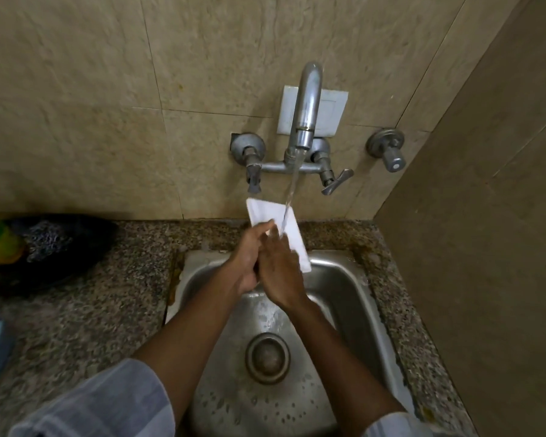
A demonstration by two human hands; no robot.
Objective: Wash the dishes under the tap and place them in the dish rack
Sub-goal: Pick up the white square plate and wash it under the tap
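A white rectangular dish (292, 230) is held tilted over the back of the steel sink (344, 279), under the running stream from the tap (306, 121). My left hand (249, 257) grips the dish from its left side, with fingers wrapped over its face. My right hand (281, 272) lies across the dish's lower part, fingers pressed on it where the water lands. The dish's lower end is hidden behind my hands. No dish rack is in view.
The sink's drain (268, 357) sits in the wet basin. A speckled granite counter (92, 310) surrounds the sink. A dark pan with a scrubber and a yellow-green sponge (0, 238) lies at far left. A wall (486, 247) closes the right side.
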